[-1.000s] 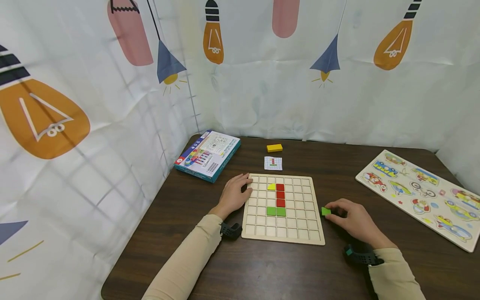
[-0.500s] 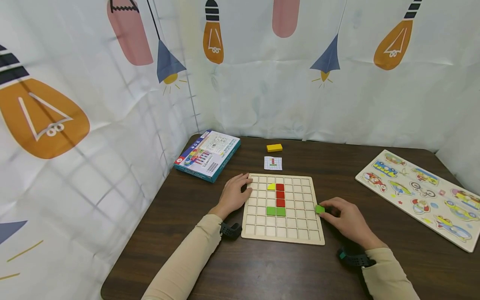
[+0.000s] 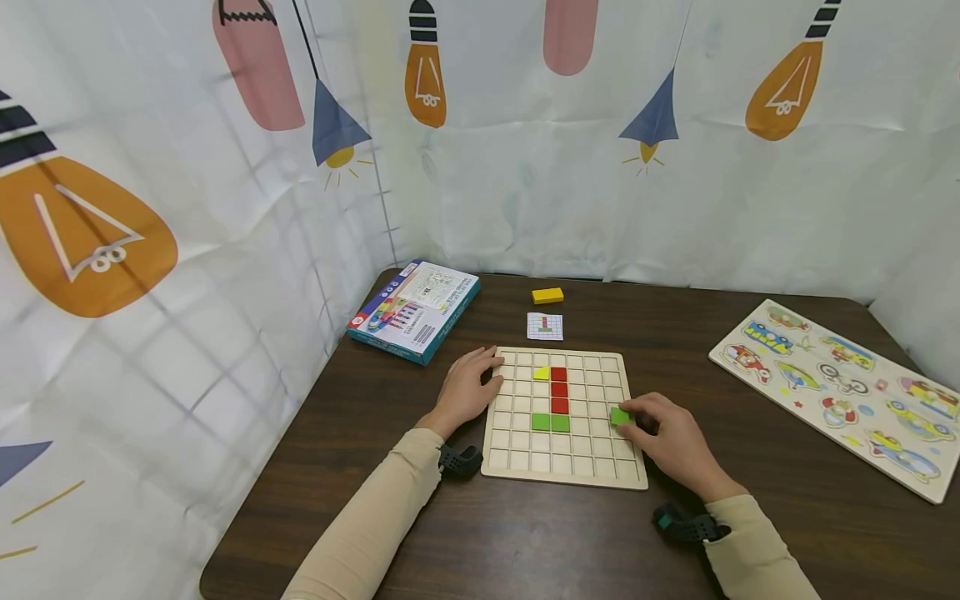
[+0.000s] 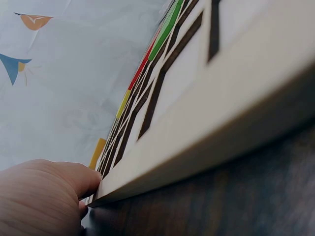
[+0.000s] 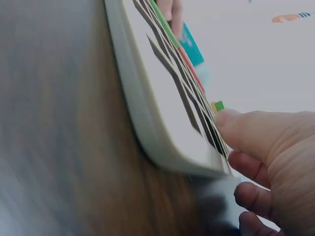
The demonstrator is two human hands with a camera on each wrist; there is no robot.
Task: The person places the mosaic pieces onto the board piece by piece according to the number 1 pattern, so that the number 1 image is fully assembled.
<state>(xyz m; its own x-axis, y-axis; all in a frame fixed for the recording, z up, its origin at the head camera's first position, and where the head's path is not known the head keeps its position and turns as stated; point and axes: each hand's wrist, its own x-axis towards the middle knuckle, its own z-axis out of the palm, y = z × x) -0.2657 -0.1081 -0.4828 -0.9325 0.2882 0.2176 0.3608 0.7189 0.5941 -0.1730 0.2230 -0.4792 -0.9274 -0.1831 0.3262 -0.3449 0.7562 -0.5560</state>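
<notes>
A wooden grid board (image 3: 592,467) lies flat on the dark table, with three red squares (image 3: 559,389), two green squares (image 3: 550,422) and one yellow piece (image 3: 542,373) set in its cells. My left hand (image 3: 462,389) rests at the board's left edge; in the left wrist view the thumb (image 4: 83,179) touches the rim near a corner. Between thumb and fingertips my right hand (image 3: 671,437) pinches a green square tile (image 3: 619,416) over the right-hand columns. Only a small bit of that tile (image 5: 219,105) shows past the thumb in the right wrist view.
Behind the board lie a small pattern card (image 3: 544,326) and a yellow block (image 3: 547,295). A boxed game (image 3: 416,312) sits at the back left. On the right lies a picture puzzle board (image 3: 832,392). A printed curtain (image 3: 510,200) hangs behind the table.
My right hand has moved left with the green tile, from the table beside the board to above its right columns. The left hand has stayed at the board's edge.
</notes>
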